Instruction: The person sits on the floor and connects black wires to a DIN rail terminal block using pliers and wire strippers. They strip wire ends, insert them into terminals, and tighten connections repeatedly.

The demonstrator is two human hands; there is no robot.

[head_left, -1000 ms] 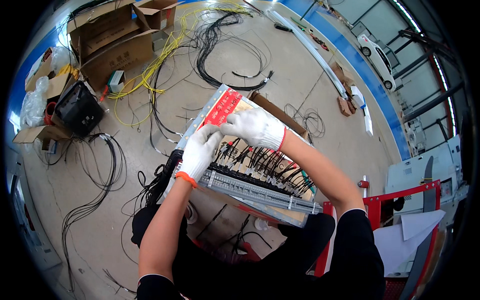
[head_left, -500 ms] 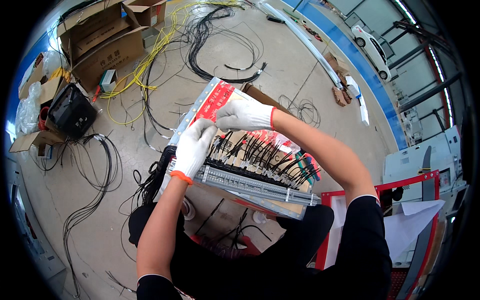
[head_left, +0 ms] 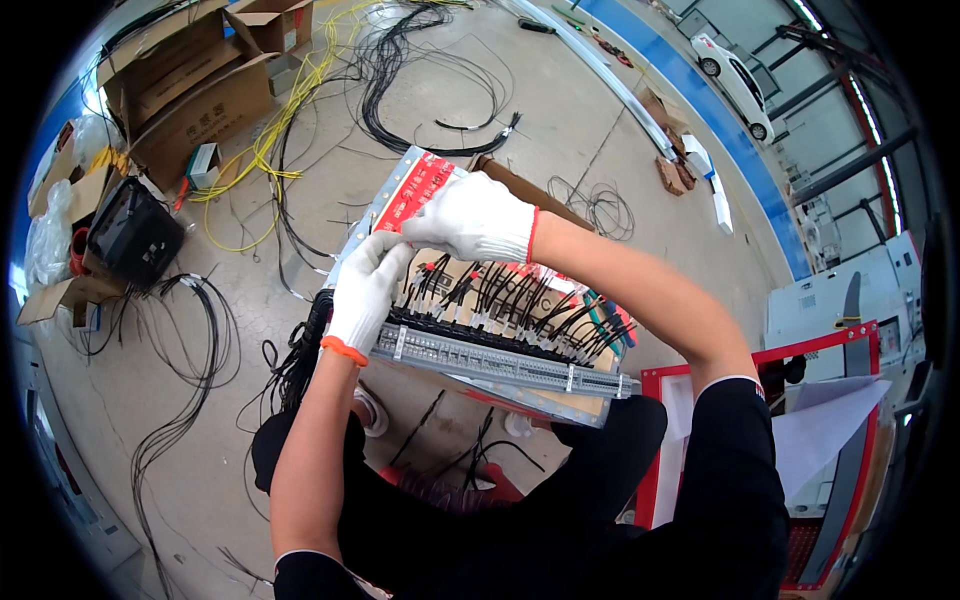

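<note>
My left hand (head_left: 366, 285), in a white glove with an orange cuff, is closed in a pinch at the left end of a row of short black wires (head_left: 510, 300). My right hand (head_left: 478, 218), gloved with a red cuff, meets it with fingers closed near the left fingertips. What either pinch holds is too small to make out. Below the wires runs a grey terminal block strip (head_left: 480, 356) on a metal rail. Wires and strip rest on a cardboard box with red tape (head_left: 420, 188), above my knees. A thick black cable bundle (head_left: 310, 345) hangs off its left side.
Black cable coils (head_left: 385, 95) and yellow cables (head_left: 262, 160) lie on the floor ahead. Open cardboard boxes (head_left: 205, 110) and a black case (head_left: 135, 232) stand at the left. A red frame (head_left: 760, 360) with white sheeting is close on my right.
My right hand has turned and shifted slightly left, its fingers drawn closer to the left hand's. The whole view has shifted slightly.
</note>
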